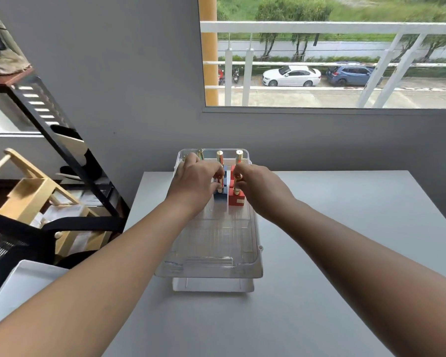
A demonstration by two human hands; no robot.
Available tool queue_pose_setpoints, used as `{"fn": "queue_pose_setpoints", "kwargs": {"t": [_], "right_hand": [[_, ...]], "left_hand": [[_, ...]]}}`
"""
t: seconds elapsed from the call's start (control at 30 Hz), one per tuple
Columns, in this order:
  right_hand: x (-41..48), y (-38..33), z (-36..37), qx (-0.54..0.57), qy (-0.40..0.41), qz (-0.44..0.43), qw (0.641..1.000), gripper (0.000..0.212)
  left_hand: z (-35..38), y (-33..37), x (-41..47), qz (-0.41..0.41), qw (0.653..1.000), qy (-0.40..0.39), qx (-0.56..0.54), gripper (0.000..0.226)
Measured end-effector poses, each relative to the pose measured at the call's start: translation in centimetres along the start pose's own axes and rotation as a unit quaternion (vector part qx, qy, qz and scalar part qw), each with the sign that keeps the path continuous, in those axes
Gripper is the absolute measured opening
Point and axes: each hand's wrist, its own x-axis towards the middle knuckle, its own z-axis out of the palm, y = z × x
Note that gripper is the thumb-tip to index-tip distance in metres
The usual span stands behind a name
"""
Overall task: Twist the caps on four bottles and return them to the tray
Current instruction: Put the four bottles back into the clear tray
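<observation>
Several gold-capped bottles stand at the far end of the clear tray, and both of your hands are in among them. Your left hand has its fingers closed around the tall gold cap of the blue bottle, while your right hand is wrapped on the gold cap of the red bottle just beside it, both bottles resting on the tray floor near its middle. Behind them, along the far wall, more gold caps stick up, at least three, one partly hidden by your left knuckles. Whether any cap has been twisted yet cannot be read from here: every cap sits upright on its bottle and looks alike. My judgement is that you are either lifting this pair out to work on them or setting them back down; the grips fit both. The near half of the tray is bare, and nothing stands on the white table outside it. Count four bottles handled before you call it finished, and watch that the pair you hold do not knock the far row.
</observation>
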Motion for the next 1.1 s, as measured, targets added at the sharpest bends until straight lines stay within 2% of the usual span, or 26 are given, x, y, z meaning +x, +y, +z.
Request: {"fn": "queue_pose_setpoints", "kwargs": {"t": [0.13, 0.5, 1.1], "right_hand": [[0.7, 0.4, 0.1, -0.009, 0.002, -0.003, 1.0, 0.022], [2.4, 1.2, 0.3, 0.0, 0.003, -0.002, 1.0, 0.022], [5.2, 1.7, 0.1, -0.012, 0.003, -0.004, 1.0, 0.021]], "left_hand": [[-0.1, 0.3, 0.4, 0.036, 0.999, 0.023, 0.031, 0.021], [0.7, -0.1, 2.3, 0.015, 1.0, 0.012, 0.015, 0.018], [1.4, -0.9, 4.9, 0.026, 0.999, 0.028, 0.012, 0.016]]}}
